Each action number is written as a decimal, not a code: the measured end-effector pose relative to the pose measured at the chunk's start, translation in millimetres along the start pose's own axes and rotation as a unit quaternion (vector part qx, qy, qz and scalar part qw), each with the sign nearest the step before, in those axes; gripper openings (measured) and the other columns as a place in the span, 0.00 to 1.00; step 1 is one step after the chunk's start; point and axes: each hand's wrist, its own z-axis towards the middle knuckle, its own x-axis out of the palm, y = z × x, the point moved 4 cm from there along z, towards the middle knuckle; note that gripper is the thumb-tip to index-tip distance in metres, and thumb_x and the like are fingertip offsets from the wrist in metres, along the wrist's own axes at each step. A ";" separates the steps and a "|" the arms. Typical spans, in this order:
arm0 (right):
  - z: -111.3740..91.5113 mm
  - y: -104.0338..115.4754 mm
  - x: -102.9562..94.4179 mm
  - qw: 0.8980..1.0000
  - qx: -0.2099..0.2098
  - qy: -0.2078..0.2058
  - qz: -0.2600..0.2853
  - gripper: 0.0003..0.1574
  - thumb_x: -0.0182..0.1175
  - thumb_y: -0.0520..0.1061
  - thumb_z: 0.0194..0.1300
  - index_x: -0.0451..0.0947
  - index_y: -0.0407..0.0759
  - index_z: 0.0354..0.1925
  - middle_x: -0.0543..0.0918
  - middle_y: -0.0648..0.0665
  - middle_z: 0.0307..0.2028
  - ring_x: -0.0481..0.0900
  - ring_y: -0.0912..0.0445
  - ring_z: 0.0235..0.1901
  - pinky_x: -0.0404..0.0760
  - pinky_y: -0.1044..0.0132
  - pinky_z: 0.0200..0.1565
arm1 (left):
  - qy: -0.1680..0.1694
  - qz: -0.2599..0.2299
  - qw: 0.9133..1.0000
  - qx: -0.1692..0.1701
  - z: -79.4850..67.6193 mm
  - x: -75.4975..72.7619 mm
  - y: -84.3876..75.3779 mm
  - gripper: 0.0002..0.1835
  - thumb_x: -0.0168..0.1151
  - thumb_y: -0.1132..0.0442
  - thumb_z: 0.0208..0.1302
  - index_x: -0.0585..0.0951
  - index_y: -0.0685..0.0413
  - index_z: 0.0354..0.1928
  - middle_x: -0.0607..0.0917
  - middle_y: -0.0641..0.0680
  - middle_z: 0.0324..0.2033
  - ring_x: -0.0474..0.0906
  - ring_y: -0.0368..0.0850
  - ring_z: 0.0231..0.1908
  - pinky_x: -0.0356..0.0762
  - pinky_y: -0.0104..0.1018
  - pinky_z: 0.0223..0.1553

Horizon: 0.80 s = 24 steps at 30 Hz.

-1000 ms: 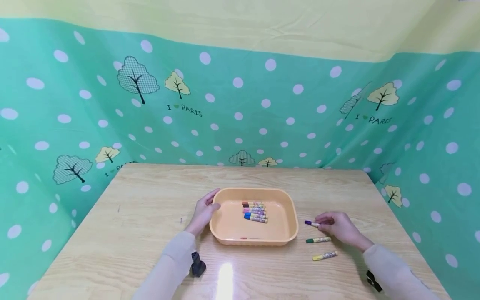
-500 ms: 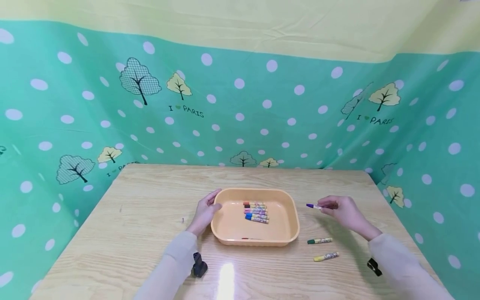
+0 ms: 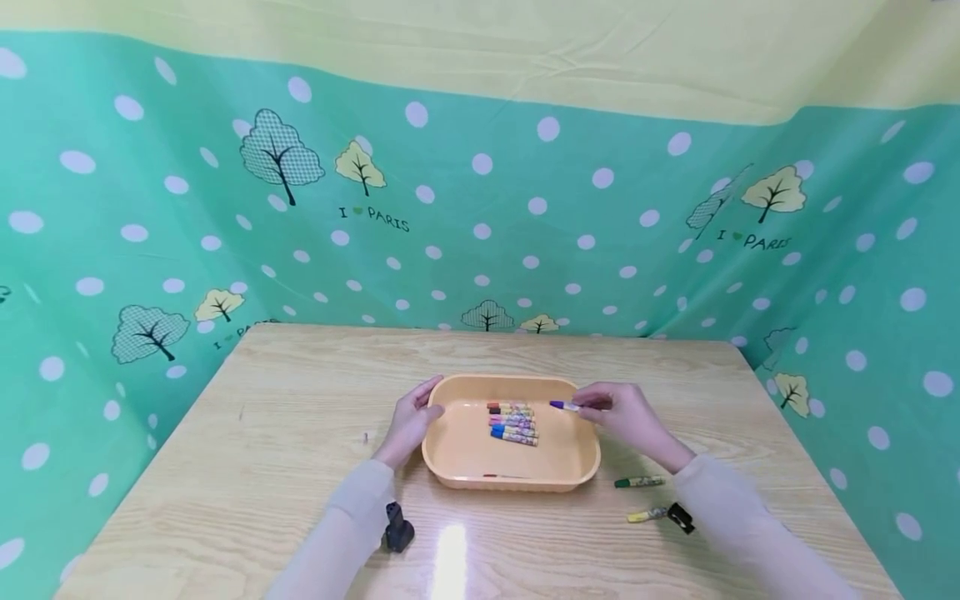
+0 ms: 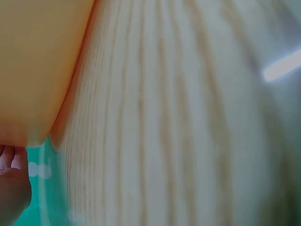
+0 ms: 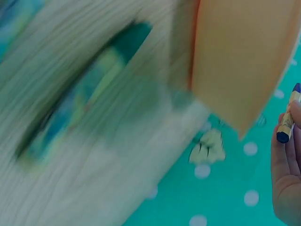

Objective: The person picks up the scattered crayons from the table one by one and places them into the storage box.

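Observation:
In the head view my right hand pinches a purple crayon above the right side of the peach plastic tray. The right wrist view shows this crayon between thumb and fingers, dark end out. My left hand holds the tray's left rim, thumb over the edge and fingers along the outside. A row of several crayons, with orange, black, pink and blue tips, lies inside the tray. On the table right of it lie a green crayon and a yellow crayon, partly hidden by the right wrist's black mount.
The tray stands on a light wooden table. A thin red-tipped strip shows by the tray's front wall. Behind the table hangs a green dotted curtain. A small scrap lies left of the left hand.
My right hand has lifted the purple crayon off the table and carried it left, over the tray's right rim. The left hand stays at the tray's left rim.

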 end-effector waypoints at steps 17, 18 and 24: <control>18.9 9.3 68.4 0.995 0.056 0.007 0.086 0.15 0.65 0.30 0.47 0.82 0.39 0.37 0.85 0.46 0.32 0.81 0.57 0.32 0.83 0.69 0.37 | 0.008 -0.004 1.000 -0.001 2.1 1.8 -1.8 0.31 0.51 0.75 0.55 0.65 0.56 0.64 0.69 0.62 0.62 0.68 0.55 0.60 0.71 0.39 0.58; 20.4 10.5 71.7 0.995 0.053 0.007 0.088 0.15 0.65 0.30 0.47 0.82 0.38 0.37 0.85 0.45 0.32 0.81 0.57 0.32 0.83 0.69 0.37 | 0.006 -0.003 1.000 0.002 3.0 1.5 -1.4 0.31 0.51 0.75 0.55 0.65 0.56 0.64 0.69 0.62 0.62 0.68 0.55 0.60 0.71 0.39 0.59; 24.8 13.0 90.5 0.988 0.074 0.043 0.132 0.15 0.65 0.28 0.47 0.82 0.36 0.37 0.85 0.44 0.32 0.81 0.57 0.31 0.83 0.70 0.34 | 0.007 0.005 1.000 0.002 1.9 -0.6 -1.2 0.31 0.51 0.74 0.56 0.65 0.56 0.64 0.68 0.62 0.62 0.67 0.56 0.60 0.71 0.40 0.58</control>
